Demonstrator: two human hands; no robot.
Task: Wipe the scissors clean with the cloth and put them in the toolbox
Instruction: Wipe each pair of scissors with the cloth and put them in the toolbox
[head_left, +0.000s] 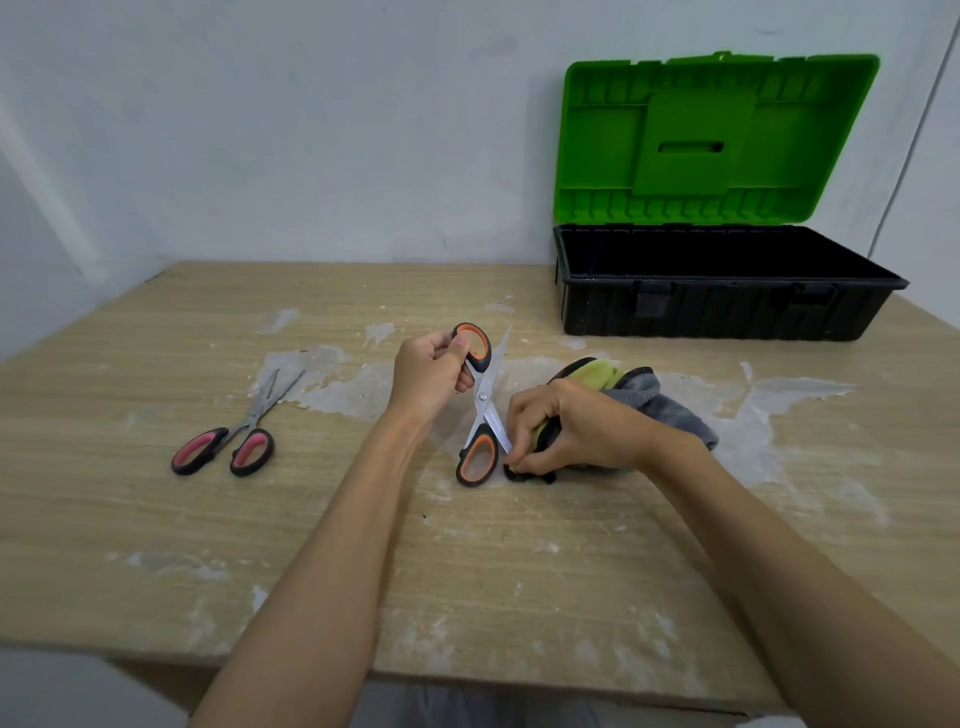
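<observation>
Orange-and-black handled scissors (484, 402) are spread open over the middle of the table. My left hand (432, 375) grips their upper handle loop, thumb through it. My right hand (569, 428) holds a bunched grey, green and black cloth (644, 395) and pinches it around the tip of the lower blade. A second pair, the pink-handled scissors (234, 434), lies flat on the table to the left, untouched. The toolbox (727, 306), black with a raised green lid (711, 135), stands open at the back right.
The wooden table (260, 545) is stained with pale patches around the hands. A white wall rises right behind the table and the toolbox. The table's front edge runs just below my forearms.
</observation>
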